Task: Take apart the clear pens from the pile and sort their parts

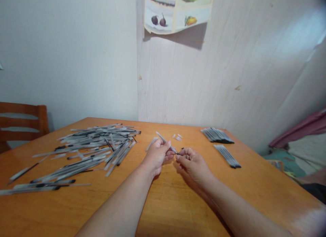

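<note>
A slim translucent pen (163,139) sits aslant between two bare hands, just above the middle of the table (163,209). The left hand (158,154) pinches its barrel between thumb and fingers; the right hand (193,164) has thumb and index fingertip closed on its dark end, the other fingers curled.

Progress looks partial. To the right, two neat rows, the far bundle (216,135) and the near bundle (226,156), lie with dark ends aligned and are probably finished. To the left, the loose heap (102,138), much the larger share, appears to be what is left.

The barrels are straight, narrow tubes of frosted, plastic-looking material with black ends; thin dark rods show among those in the heap. Small whitish pieces (178,137), short and tubular, lie beyond the hands. The tabletop is smooth orange-brown wood, glossy at the right corner, and the wall panel (178,87) behind has a pale wood grain.
</note>
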`<action>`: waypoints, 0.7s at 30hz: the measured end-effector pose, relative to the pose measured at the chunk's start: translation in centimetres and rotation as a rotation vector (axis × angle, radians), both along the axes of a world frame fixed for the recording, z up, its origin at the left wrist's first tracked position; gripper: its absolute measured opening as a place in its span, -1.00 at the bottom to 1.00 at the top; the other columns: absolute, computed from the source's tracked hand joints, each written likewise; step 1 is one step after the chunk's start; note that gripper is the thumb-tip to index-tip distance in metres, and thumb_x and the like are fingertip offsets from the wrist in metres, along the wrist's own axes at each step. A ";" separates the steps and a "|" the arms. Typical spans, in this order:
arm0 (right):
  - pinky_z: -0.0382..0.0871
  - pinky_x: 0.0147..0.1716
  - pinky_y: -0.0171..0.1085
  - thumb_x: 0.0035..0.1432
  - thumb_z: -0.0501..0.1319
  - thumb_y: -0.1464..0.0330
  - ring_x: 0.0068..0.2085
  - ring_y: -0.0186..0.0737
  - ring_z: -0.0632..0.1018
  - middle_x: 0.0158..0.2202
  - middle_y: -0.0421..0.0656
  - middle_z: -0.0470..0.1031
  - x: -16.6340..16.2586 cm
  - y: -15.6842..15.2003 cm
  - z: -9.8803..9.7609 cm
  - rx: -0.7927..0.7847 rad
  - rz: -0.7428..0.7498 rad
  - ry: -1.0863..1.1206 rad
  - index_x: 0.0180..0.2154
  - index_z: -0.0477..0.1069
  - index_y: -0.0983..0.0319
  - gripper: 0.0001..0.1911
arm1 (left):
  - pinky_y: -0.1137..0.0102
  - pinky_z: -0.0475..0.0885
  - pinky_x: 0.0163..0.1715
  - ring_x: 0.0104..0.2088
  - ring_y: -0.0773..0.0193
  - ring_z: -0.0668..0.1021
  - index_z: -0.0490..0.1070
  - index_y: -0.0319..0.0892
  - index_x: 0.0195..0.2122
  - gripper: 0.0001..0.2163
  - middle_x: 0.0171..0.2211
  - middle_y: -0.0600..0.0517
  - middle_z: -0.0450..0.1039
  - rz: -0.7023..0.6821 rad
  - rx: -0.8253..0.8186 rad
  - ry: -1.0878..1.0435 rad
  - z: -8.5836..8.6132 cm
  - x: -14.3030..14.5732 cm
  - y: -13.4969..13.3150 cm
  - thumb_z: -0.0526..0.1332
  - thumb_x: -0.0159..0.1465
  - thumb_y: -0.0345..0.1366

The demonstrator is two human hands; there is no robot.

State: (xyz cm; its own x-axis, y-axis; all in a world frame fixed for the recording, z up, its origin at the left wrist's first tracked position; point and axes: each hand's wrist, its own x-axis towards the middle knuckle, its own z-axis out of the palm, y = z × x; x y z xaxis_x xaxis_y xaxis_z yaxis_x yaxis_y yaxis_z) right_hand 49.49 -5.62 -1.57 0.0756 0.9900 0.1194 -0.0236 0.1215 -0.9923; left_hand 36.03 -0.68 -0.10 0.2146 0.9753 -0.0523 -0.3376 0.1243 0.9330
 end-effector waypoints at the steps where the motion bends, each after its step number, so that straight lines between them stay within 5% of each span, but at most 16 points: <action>1: 0.18 -0.58 -0.37 0.00 0.32 0.20 -0.62 -0.41 0.32 -0.61 -0.30 0.37 0.0 0.0 0.0 -0.004 0.006 0.001 -0.39 0.26 0.20 -0.71 | 0.56 0.46 -0.49 -0.48 0.41 0.55 0.27 -0.19 -0.30 -0.87 -0.38 -0.06 0.54 0.002 -0.002 -0.001 0.0 0.0 0.0 0.23 0.28 -0.30; 21: 0.17 -0.58 -0.35 -0.02 0.29 0.20 -0.57 -0.34 0.38 -0.58 -0.26 0.39 1.6 0.3 1.1 0.023 -0.059 -0.197 -0.40 0.32 0.20 -0.76 | 0.53 0.46 -0.53 -0.51 0.35 0.58 0.28 -0.19 -0.29 -0.90 -0.44 -0.06 0.53 0.076 -0.133 -0.111 0.0 -0.7 0.8 0.13 0.35 -0.28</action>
State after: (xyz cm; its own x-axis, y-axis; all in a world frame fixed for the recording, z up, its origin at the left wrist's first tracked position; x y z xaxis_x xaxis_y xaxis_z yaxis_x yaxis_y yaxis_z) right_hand 51.07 -5.29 -0.44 0.1066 0.9813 0.1601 0.1786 0.1395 -0.9740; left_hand 35.32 0.13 -0.13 0.1521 0.9750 -0.1620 -0.4507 0.2143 0.8666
